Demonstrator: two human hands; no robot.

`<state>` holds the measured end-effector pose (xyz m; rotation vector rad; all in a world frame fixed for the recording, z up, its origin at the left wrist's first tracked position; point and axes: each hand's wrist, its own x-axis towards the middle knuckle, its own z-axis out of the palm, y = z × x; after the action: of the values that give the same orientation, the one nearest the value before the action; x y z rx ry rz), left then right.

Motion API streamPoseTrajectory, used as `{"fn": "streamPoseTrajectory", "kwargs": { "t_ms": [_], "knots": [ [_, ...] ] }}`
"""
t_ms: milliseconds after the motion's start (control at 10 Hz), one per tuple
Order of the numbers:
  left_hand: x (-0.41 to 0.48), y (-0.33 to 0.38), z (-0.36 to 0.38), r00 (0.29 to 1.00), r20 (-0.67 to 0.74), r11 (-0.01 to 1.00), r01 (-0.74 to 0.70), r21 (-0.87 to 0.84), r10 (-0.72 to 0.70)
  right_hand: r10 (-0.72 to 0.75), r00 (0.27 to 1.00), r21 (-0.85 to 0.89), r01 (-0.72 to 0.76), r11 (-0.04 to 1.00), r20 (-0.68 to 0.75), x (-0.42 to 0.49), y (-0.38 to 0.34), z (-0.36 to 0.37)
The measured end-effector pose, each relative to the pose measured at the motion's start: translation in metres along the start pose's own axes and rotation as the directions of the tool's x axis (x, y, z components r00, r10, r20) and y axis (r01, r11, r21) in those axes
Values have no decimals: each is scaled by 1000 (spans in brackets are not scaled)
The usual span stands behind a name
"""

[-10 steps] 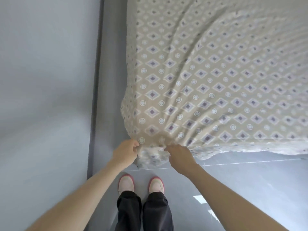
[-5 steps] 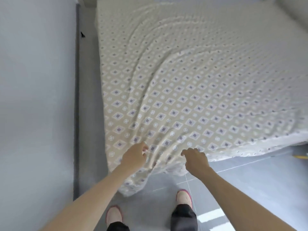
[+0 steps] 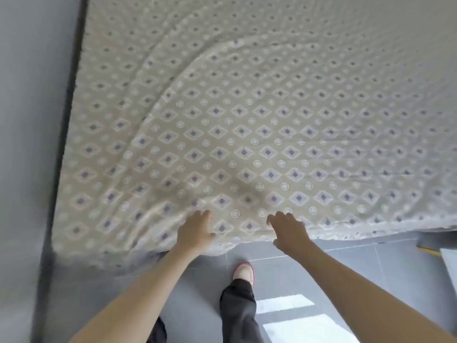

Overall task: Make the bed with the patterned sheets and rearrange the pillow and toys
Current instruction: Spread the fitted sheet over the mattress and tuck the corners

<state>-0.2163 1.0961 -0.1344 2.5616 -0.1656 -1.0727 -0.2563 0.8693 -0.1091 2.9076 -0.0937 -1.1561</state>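
Far left of frame: grey wall (image 3: pixel 24 144), then a dark strip (image 3: pixel 71 120) beside the bed. Filling centre and top: sheet (image 3: pixel 247 120), already spread over the bed, with its lower-left corner drooping toward the floor (image 3: pixel 395 263) and curved wrinkles fanning out from lower centre. Lower centre: left hand (image 3: pixel 195 231) laid flat on the fabric, fingers straight, gripping nothing. Just right of it: right hand (image 3: pixel 289 231), fingers loosely bent, tips pressing near the hem, nothing visibly pinched. Judged roughly midway: spreading done, smoothing and tucking left. No pillow or toys in view, so probably not yet placed.
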Motion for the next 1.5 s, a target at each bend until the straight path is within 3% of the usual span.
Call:
{"fn": "streamPoseTrajectory", "kwargs": {
  "t_ms": [300,500,600,800,900,1100,1300,1400,1500],
  "knots": [
    [29,27,43,1000,-28,978,3,207,3,-184,980,-31,183,983,-70,51,26,36],
    [29,31,50,1000,-17,979,-2,204,6,-216,976,28,216,976,20,58,33,41],
    [20,31,52,989,-143,998,-53,-30,49,-218,976,-15,218,976,-1,53,32,42],
    [10,31,60,996,-80,996,-34,80,40,-208,978,-119,208,971,15,44,34,46],
    [9,28,66,998,-19,996,-64,69,66,-211,977,-182,212,960,26,41,34,52],
    [14,19,81,992,-26,991,-120,52,121,-190,981,-300,172,938,-33,46,26,61],
    [16,21,81,991,-7,991,-133,21,133,-123,992,-284,129,950,40,57,23,52],
    [12,34,83,996,-34,983,-79,169,86,-152,988,-298,138,944,-25,42,31,59],
    [2,48,83,998,-46,985,-43,167,52,-128,992,-172,123,977,-19,22,49,67]
  ]
}}
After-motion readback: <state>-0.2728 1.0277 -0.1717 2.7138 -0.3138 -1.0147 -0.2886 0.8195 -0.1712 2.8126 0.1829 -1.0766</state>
